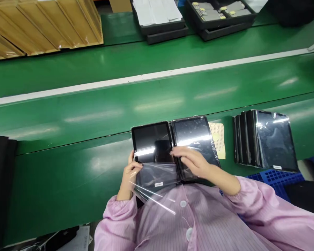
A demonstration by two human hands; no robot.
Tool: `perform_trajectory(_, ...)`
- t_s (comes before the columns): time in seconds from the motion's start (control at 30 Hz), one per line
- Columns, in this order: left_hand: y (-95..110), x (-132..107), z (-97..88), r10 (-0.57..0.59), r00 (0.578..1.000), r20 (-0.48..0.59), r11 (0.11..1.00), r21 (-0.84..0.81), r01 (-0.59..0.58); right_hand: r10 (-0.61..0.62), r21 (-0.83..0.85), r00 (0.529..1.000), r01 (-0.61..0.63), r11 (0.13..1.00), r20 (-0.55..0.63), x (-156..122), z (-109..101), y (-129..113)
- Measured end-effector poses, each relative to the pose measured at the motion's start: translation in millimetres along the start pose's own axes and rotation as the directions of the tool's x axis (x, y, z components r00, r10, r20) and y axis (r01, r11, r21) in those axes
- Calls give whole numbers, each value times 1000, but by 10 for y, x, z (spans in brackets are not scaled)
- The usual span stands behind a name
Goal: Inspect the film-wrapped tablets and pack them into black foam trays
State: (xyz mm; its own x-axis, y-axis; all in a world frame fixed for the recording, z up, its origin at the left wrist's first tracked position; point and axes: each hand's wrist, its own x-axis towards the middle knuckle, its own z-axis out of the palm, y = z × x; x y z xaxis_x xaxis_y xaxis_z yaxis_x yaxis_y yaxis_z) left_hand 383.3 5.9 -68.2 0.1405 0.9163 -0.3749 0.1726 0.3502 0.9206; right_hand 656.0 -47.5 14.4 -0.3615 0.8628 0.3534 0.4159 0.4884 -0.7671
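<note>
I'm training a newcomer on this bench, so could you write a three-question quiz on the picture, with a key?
1. Which hand pinches the clear film?
2. True or false: the yellow paper shows right of the two side-by-side tablets.
3. The stack of tablets lies: A) left of the clear film; B) right of the yellow paper; C) between the side-by-side tablets?

Key: 1. The left hand. 2. True. 3. B.

Head cam, fwd & down, close abv hands [192,162] & bench [68,195]

The tablet screen [148,139] looks glossy — the film [158,174], clear shiny plastic.
</note>
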Motion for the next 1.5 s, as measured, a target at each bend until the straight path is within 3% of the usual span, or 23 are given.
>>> perform_trajectory(0.03, 6, 43, 3, 1, 1000, -12, 1000, -28, -2, -19, -114, 1000, 18, 993, -8, -66, -12, 135)
perform_trajectory(0.1, 43, 163, 32, 47, 997, -57, 994, -92, -53, -132, -252, 978, 171, 952, 164, -187, 6, 313)
perform_trajectory(0.2, 147, 378, 113, 91, 987, -131, 981, -159, -112, -228, -251, 874, 358, 900, 430, -266, 66, 309)
perform_trajectory(0.3, 236, 547, 160, 26, 988, -152, 980, -193, -55, -177, -374, 865, 377, 847, 470, -134, 74, 217)
perform_trajectory(0.4, 259, 622, 136, -17, 994, -111, 976, -216, -7, -134, -471, 910, 324, 820, 392, 181, 65, 276)
perform_trajectory(0.47, 253, 629, 103, -34, 998, -61, 978, -205, 21, -62, -466, 959, 191, 864, 278, 433, 75, 405)
perform_trajectory(0.53, 250, 623, 75, -55, 998, -16, 982, -181, 51, 131, -384, 987, -86, 920, 94, 668, 92, 562)
perform_trajectory(0.57, 252, 619, 66, -69, 998, 5, 982, -173, 69, 275, -294, 961, -262, 919, 3, 762, 101, 634)
perform_trajectory(0.63, 260, 615, 54, -101, 993, 58, 980, -168, 109, 553, -45, 826, -560, 827, -105, 873, 121, 723)
perform_trajectory(0.7, 274, 619, 38, -120, 987, 109, 980, -148, 135, 688, 190, 718, -666, 722, -99, 848, 145, 692)
perform_trajectory(0.73, 284, 622, 26, -130, 984, 119, 982, -122, 145, 685, 260, 724, -649, 715, -74, 782, 160, 623)
perform_trajectory(0.77, 299, 624, 10, -146, 983, 115, 984, -86, 156, 638, 283, 769, -604, 745, -39, 684, 176, 522)
perform_trajectory(0.83, 347, 621, -25, -180, 981, 72, 984, -1, 181, 442, 210, 893, -450, 868, 85, 424, 211, 270)
perform_trajectory(0.87, 380, 611, -36, -175, 984, 26, 983, 60, 173, 321, 121, 928, -346, 930, 187, 282, 223, 150)
perform_trajectory(0.93, 455, 552, -24, -44, 993, -113, 966, 249, 71, 120, 14, 922, -134, 991, 367, 30, 202, 0)
perform_trajectory(0.97, 493, 496, 10, 91, 982, -166, 923, 384, -20, 74, -12, 906, -76, 997, 418, -59, 150, -8)
perform_trajectory(1.03, 556, 327, 158, 381, 920, -95, 750, 613, -248, 129, -112, 919, -93, 989, 372, -135, -62, 125)
perform_trajectory(1.1, 589, 109, 409, 531, 821, 210, 541, 661, -520, 314, -295, 943, -269, 917, 114, -82, -399, 420)
perform_trajectory(1.13, 592, 2, 561, 533, 752, 388, 458, 615, -642, 393, -374, 917, -387, 843, -63, -25, -587, 605)
perform_trajectory(1.2, 574, -170, 867, 461, 615, 640, 365, 495, -789, 452, -415, 857, -516, 749, -249, 108, -932, 988)
perform_trajectory(1.27, 534, -251, 1105, 400, 570, 718, 350, 455, -819, 478, -408, 837, -547, 731, -267, 228, -1165, 1313)
perform_trajectory(1.4, 464, -195, 1273, 442, 666, 601, 445, 498, -744, 480, -391, 854, -518, 761, -200, 362, -1266, 1606)
perform_trajectory(1.5, 449, -124, 1259, 433, 770, 468, 593, 495, -635, 441, -394, 876, -482, 783, -197, 319, -1168, 1460)
